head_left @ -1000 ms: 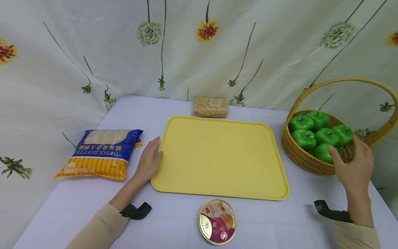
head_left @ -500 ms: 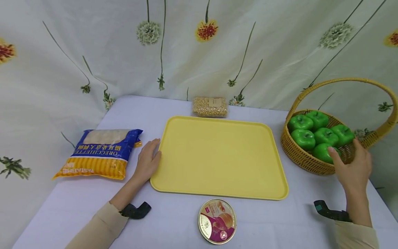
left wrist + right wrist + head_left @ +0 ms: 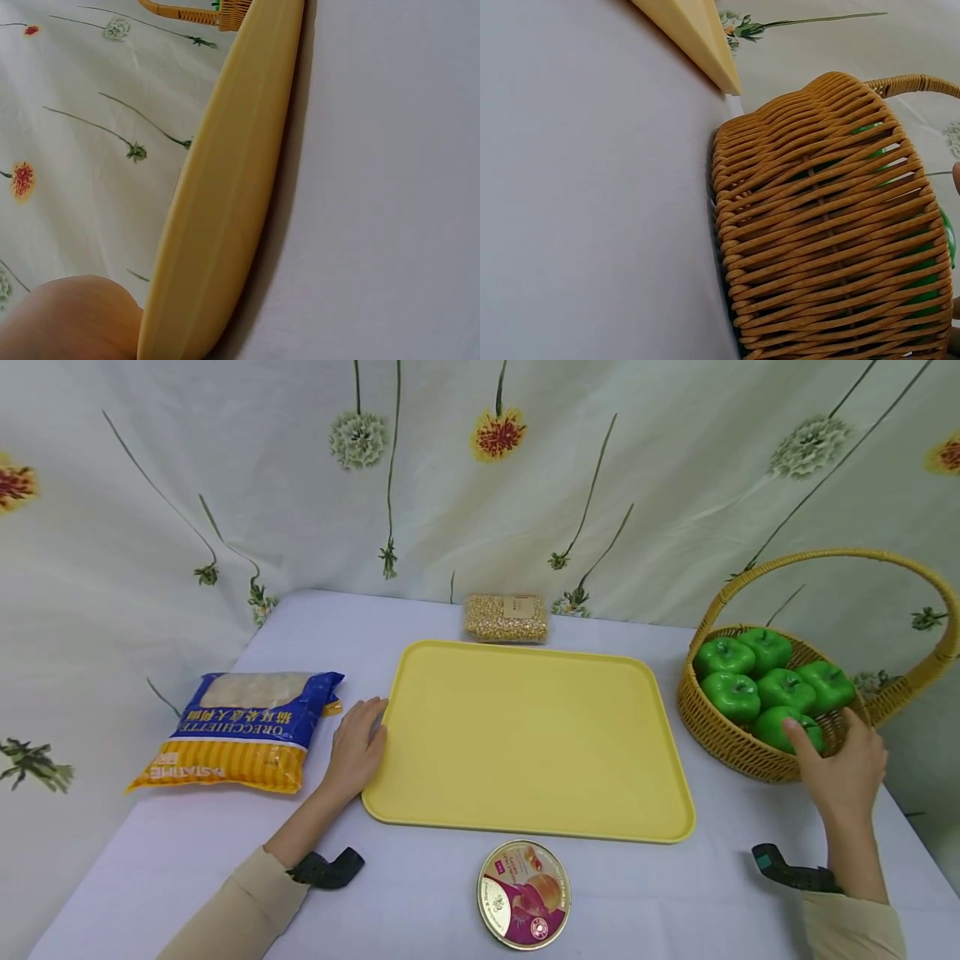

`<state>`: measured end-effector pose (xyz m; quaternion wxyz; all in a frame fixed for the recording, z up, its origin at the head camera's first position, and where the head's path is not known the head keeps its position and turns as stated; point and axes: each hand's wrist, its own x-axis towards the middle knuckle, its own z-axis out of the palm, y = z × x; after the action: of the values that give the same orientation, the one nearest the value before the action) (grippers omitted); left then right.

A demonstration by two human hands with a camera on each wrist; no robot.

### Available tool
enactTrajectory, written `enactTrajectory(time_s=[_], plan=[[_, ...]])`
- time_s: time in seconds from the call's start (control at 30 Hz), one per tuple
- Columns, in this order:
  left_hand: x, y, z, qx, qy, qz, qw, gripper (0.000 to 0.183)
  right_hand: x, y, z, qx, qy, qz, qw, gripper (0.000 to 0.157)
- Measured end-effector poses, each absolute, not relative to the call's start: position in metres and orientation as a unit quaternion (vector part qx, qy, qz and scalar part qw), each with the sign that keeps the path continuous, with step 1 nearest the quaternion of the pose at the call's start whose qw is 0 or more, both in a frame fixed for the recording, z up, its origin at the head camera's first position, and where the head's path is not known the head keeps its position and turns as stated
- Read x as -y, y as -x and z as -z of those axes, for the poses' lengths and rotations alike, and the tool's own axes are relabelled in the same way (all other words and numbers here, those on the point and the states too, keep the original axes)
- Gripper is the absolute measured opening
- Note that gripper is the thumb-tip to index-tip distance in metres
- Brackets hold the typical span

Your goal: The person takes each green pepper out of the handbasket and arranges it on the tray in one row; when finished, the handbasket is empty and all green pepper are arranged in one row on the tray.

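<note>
In the head view, my left hand [image 3: 356, 750] rests at the left edge of a yellow tray [image 3: 532, 739], with its fingers fairly straight. The tray's side wall [image 3: 217, 187] fills the middle of the left wrist view. My right hand [image 3: 843, 770] is over the near rim of a wicker basket [image 3: 731, 745], its thumb and fingers spread apart. Several glossy green apples lie inside the basket. The nearest green apple [image 3: 776, 727] sits between the thumb and fingers; whether they touch it I cannot tell. Only bits of the fingers show beyond the basket [image 3: 825, 225] in the right wrist view.
A blue and yellow orecchiette bag [image 3: 243, 731] lies left of my left hand. Behind the tray is a clear pack of pale beans or grains [image 3: 506, 618]. A round candy tin [image 3: 524, 895] sits in front of the tray. The basket's tall handle [image 3: 832, 554] arches overhead.
My right hand has shifted slightly left and its thumb now lies farther over the nearest apple. The left hand and the other things have stayed in place.
</note>
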<state>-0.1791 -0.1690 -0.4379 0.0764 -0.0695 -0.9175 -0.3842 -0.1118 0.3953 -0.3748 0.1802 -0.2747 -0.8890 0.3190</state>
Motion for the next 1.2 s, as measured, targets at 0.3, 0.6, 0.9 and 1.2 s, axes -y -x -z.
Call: enactTrajectory(time_s=[0.3, 0.6, 0.9, 1.2], plan=[[0.1684, 0.1794, 0.4373, 0.919, 0.066, 0.381, 0.072, 0.044, -0.3963, 0.1136, 0.3793, 0.903, 0.255, -0.293, 0.184, 0.085], [0.1695, 0.1798, 0.4388, 0.922, 0.066, 0.375, 0.068, 0.044, -0.3938, 0.114, 0.3798, 0.911, 0.261, -0.273, 0.165, 0.091], [0.1693, 0.179, 0.4383, 0.923, 0.068, 0.372, 0.072, 0.043, -0.393, 0.114, 0.3808, 0.924, 0.248, -0.246, 0.154, 0.09], [0.1694, 0.1793, 0.4392, 0.923, 0.069, 0.371, 0.077, 0.043, -0.3911, 0.1133, 0.3825, 0.928, 0.245, -0.233, 0.154, 0.089]])
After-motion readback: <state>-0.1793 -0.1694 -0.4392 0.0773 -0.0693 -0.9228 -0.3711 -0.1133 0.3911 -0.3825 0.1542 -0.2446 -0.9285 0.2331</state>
